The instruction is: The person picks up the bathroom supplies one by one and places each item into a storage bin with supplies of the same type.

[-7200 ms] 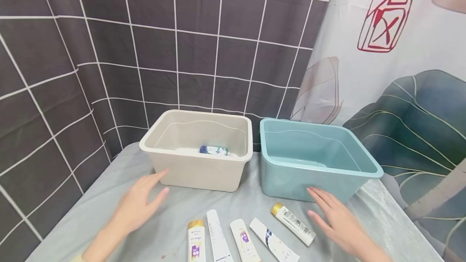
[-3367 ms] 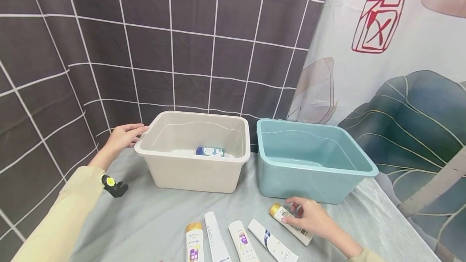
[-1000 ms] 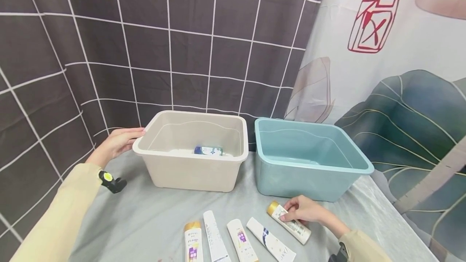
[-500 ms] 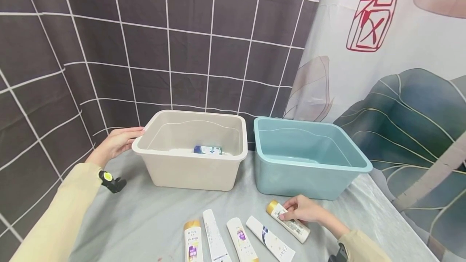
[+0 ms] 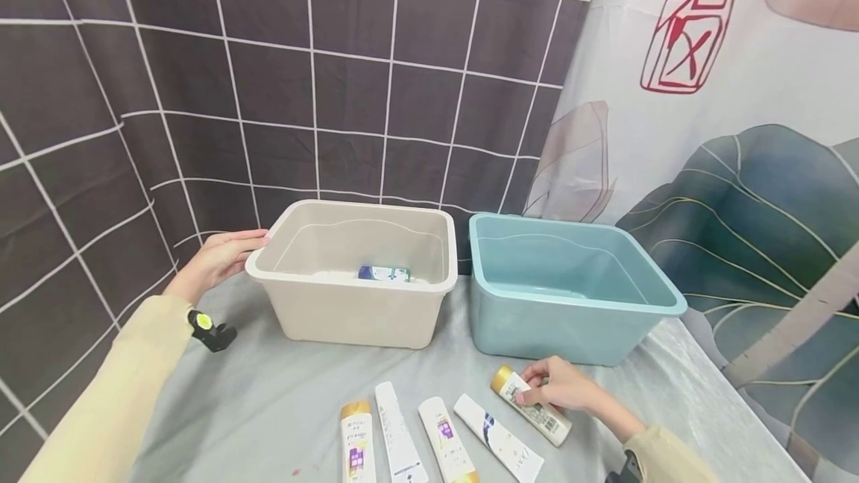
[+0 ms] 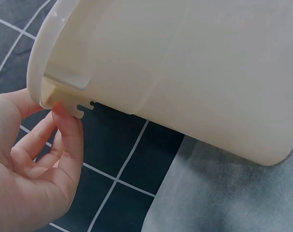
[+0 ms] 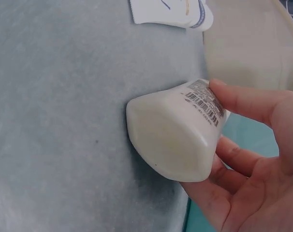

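Observation:
My left hand holds the left rim of a beige plastic bin. In the left wrist view, thumb and fingers pinch a small notched tab under the rim. A white bottle with a gold cap lies slanted on the cloth in front of the blue bin. My right hand grips this bottle, thumb on its near face and fingers behind. The right wrist view shows the bottle's base turned toward the camera, with a barcode beside the thumb. Inside the beige bin lies a small blue-and-white package.
Left of the held bottle lie a white tube with a dark blue mark, a white bottle with a purple label, a white tube and a gold-capped bottle. A dark checked curtain hangs behind the bins.
Earlier both hands were spread apart from everything. My left hand moved to the beige bin's rim, and my right hand closed around the gold-capped bottle. Over the last second, almost nothing moved.

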The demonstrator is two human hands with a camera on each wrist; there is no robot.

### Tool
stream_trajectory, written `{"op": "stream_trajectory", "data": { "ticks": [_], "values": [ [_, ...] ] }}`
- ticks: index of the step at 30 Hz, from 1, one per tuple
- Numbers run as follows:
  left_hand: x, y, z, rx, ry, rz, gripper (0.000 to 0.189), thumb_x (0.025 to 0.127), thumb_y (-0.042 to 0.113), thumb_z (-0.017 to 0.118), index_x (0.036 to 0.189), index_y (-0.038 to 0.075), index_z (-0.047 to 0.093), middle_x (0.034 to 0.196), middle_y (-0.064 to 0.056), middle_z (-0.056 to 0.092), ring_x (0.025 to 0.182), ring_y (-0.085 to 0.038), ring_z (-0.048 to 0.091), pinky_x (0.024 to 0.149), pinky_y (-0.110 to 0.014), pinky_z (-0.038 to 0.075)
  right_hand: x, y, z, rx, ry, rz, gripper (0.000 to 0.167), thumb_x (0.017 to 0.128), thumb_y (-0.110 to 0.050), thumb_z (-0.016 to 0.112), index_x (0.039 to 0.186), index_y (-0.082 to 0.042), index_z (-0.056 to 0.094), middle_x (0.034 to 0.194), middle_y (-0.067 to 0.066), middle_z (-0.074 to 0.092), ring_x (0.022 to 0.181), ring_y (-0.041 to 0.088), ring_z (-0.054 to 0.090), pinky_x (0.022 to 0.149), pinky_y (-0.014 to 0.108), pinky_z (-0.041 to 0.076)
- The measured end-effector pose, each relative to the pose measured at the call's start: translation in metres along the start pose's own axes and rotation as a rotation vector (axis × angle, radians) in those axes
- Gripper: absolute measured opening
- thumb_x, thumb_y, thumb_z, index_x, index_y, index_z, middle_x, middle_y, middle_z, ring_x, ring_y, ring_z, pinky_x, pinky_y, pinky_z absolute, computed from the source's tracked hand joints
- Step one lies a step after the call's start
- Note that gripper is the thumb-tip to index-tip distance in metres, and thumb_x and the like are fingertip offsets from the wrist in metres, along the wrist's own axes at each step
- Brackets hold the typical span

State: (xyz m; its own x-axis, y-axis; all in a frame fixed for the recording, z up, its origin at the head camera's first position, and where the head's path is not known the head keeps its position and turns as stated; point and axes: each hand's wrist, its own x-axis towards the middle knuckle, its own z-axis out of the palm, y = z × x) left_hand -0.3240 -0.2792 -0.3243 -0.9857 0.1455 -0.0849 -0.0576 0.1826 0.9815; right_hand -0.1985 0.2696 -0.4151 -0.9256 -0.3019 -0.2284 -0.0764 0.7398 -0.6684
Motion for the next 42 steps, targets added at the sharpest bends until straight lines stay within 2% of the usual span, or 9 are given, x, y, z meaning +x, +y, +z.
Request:
{"op": "stream_trajectory", "data": {
  "ticks": [9,21,33,35,36,39,41,42],
  "values": [
    [-0.001,0.000,0.000,-0.015,0.003,0.008,0.071,0.096,0.020,0.059,0.147,-0.011,0.022,0.082,0.028,0.063,0.081,0.011,0.061,0.075,-0.012,0.053,0.000,-0.006,-0.003,0.042,-0.009,-0.020,0.029,0.077,-0.027,0.076,0.095,-0.005,0.070,0.070,-0.004,0.057,0.049,0.005,0.037,0.044,0.018,0.031],
    [-0.001,0.003,0.000,-0.054,-0.008,-0.011,0.070,0.096,0.017,0.059,0.148,-0.010,0.019,0.082,0.026,0.064,0.079,0.009,0.062,0.072,-0.013,0.054,-0.003,-0.015,-0.006,0.151,-0.074,0.030,0.032,0.080,-0.030,0.074,0.099,-0.005,0.069,0.076,-0.005,0.061,0.063,0.007,0.050,0.049,0.021,0.043],
    [0.000,0.002,0.003,-0.021,0.008,-0.009,0.070,0.096,0.019,0.059,0.147,-0.010,0.022,0.080,0.028,0.064,0.079,0.010,0.062,0.073,-0.013,0.054,-0.008,-0.030,-0.006,0.163,-0.078,-0.022,0.031,0.079,-0.029,0.075,0.099,-0.006,0.070,0.080,-0.002,0.064,0.069,0.009,0.056,0.049,0.024,0.047],
    [0.000,0.001,0.002,-0.033,0.006,-0.006,0.066,0.095,0.018,0.060,0.147,-0.007,0.028,0.081,0.027,0.064,0.079,0.009,0.062,0.073,-0.013,0.054,-0.009,-0.032,-0.005,0.162,-0.075,-0.032,0.030,0.078,-0.028,0.075,0.099,-0.007,0.070,0.081,-0.002,0.064,0.067,0.009,0.056,0.049,0.024,0.047],
    [0.000,0.001,0.002,-0.044,0.006,-0.006,0.059,0.095,0.018,0.061,0.145,-0.001,0.036,0.081,0.026,0.065,0.079,0.009,0.062,0.073,-0.014,0.054,-0.009,-0.033,-0.005,0.160,-0.073,-0.038,0.030,0.078,-0.028,0.075,0.099,-0.007,0.070,0.081,-0.002,0.064,0.067,0.008,0.056,0.048,0.024,0.047],
    [-0.001,0.001,0.002,-0.069,0.008,-0.002,0.033,0.093,0.018,0.063,0.125,0.014,0.055,0.081,0.025,0.066,0.079,0.008,0.063,0.073,-0.014,0.054,-0.010,-0.037,-0.005,0.153,-0.070,-0.054,0.028,0.078,-0.028,0.075,0.097,-0.009,0.070,0.082,-0.002,0.063,0.062,0.006,0.053,0.047,0.023,0.044],
    [-0.001,0.001,0.002,-0.069,0.010,-0.001,0.022,0.093,0.018,0.064,0.114,0.017,0.058,0.081,0.025,0.066,0.079,0.008,0.063,0.072,-0.014,0.054,-0.011,-0.040,-0.006,0.147,-0.067,-0.061,0.027,0.078,-0.028,0.075,0.097,-0.010,0.071,0.082,-0.002,0.063,0.059,0.005,0.050,0.046,0.022,0.043],
    [-0.001,0.001,0.002,-0.071,0.010,0.000,0.025,0.093,0.018,0.064,0.117,0.017,0.058,0.081,0.024,0.066,0.079,0.008,0.063,0.072,-0.014,0.054,-0.011,-0.041,-0.006,0.148,-0.066,-0.063,0.027,0.078,-0.028,0.075,0.097,-0.010,0.071,0.082,-0.002,0.063,0.058,0.005,0.049,0.046,0.022,0.043]
  ]
}}
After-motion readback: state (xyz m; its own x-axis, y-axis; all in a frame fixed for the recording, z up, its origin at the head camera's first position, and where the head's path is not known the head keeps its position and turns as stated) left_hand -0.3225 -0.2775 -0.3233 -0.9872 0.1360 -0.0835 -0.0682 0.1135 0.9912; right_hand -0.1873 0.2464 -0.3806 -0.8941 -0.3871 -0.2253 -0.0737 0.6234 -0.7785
